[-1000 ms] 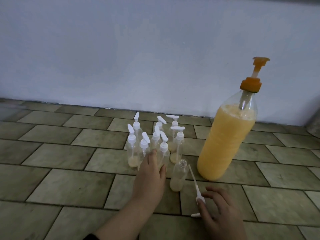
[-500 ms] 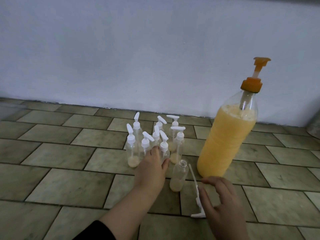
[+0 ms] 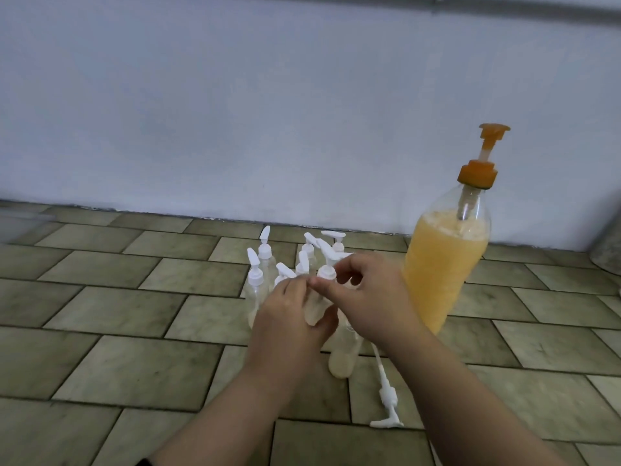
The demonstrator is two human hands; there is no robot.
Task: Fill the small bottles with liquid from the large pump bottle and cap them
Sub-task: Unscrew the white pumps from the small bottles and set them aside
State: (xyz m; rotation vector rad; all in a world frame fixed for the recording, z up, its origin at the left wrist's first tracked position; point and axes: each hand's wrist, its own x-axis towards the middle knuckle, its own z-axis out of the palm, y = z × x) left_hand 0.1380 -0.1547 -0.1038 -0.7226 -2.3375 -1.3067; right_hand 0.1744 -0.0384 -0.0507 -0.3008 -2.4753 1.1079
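Item: small capped bottle [image 3: 317,297], gripped in our left hand [image 3: 289,317]; our right hand [image 3: 366,294] pinches its white pump cap [image 3: 326,272] (large pump bottle [image 3: 443,264] beside).

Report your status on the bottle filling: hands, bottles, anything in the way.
Left hand grips a small capped bottle; right hand pinches its white pump cap. Uncapped bottle stands below; loose pump on the floor. Large pump bottle untouched.
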